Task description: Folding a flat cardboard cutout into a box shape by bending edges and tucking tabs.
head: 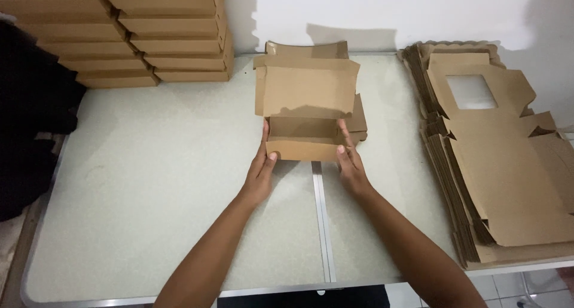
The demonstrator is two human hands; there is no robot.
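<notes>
A brown cardboard box [308,105] stands in the middle of the table with its lid flap raised. My left hand [261,167] grips the box's front left corner, thumb on the front wall. My right hand [350,158] grips the front right corner the same way. Both sets of fingers wrap the box's low front wall and sides. The box's inside shows as a shallow tray, and nothing can be seen in it.
Two tall stacks of folded, closed boxes [173,33] stand at the back left. A thick pile of flat box blanks [496,152] with a clear window lies along the right edge. The pale table [149,182] has a metal seam down its middle. Dark cloth [30,123] hangs at the left.
</notes>
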